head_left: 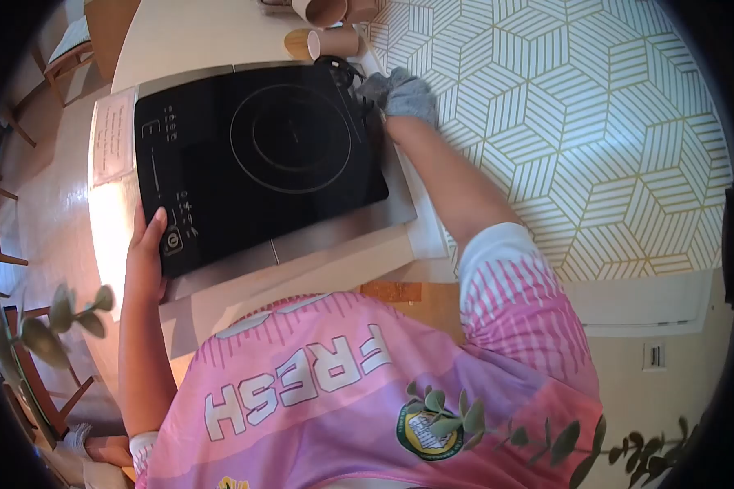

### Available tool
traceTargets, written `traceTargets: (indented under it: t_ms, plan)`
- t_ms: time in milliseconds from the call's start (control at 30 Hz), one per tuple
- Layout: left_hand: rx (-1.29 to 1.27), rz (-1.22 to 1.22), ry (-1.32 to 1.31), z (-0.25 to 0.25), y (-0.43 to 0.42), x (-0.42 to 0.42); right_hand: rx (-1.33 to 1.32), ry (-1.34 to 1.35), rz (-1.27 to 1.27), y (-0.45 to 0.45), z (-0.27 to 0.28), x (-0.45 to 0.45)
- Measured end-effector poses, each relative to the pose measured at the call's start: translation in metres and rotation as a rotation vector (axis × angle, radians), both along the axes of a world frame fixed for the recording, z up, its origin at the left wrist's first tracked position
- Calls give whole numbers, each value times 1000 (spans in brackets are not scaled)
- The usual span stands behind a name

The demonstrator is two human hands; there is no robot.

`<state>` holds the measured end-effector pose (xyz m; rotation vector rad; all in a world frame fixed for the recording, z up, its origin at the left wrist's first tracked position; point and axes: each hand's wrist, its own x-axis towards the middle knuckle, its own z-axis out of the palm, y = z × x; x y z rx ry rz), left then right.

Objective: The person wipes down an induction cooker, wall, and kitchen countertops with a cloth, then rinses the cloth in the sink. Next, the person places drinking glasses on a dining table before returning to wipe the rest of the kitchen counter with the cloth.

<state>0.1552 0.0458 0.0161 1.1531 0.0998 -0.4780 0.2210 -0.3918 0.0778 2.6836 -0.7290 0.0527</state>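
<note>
One black induction cooktop (208, 171) lies between the two hands, above a metallic panel (322, 232) on the pale surface (179, 37). Its long axis runs from the left hand toward the right, somewhat aslant; the single control strip faces the left hand, and two concentric rings mark the cooking zone toward the right. The left hand (148, 238) grasps the control-side edge near the body-side corner, thumb on top, forearm nearly straight. The right arm bends at the elbow and reaches forward to the opposite edge; the right hand (395, 128) is largely hidden by one gray cloth (413, 99), so its grip cannot be told. One black power cord (340, 70) lies just beyond the right hand, at the cooktop's far corner. Farther ahead are one wooden disc (298, 44) and at least two pinkish cups (338, 42), the nearest on its side. One printed sheet (112, 138) lies ahead of the left hand.
</note>
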Motion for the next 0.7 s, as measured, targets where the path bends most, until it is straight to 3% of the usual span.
traceTargets:
  t_ms: [67,200,467,700]
  plan:
    - [-18,35,17,1,-1,-1,236,-286,-26,4,-3,8]
    - [9,71,42,-1,-2,-1,330,-441,69,-8,-15,54]
    - [72,148,90,4,-7,-2,394,-456,124,-20,-11,124]
    - [82,97,177,-2,1,-1,405,-487,161,-18,-21,64]
